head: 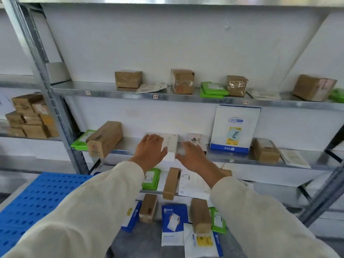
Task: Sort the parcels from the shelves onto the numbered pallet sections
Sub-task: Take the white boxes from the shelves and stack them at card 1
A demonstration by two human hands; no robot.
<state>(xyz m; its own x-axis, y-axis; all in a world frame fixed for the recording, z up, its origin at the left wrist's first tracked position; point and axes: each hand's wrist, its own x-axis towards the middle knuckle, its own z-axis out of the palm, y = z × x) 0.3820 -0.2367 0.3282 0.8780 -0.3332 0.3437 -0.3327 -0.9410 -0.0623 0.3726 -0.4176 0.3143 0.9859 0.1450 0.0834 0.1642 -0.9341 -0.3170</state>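
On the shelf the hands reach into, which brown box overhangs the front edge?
The long box left of the left hand; the squat box further right sits fully on the shelf.

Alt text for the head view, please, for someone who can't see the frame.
A person's left hand lies on a white box on a metal shelf while the right hand, blurred, reaches its right side, fingers spread. Brown cartons, green mailers and a blue-and-white mailer sit on the shelves; a blue pallet lies at lower left.
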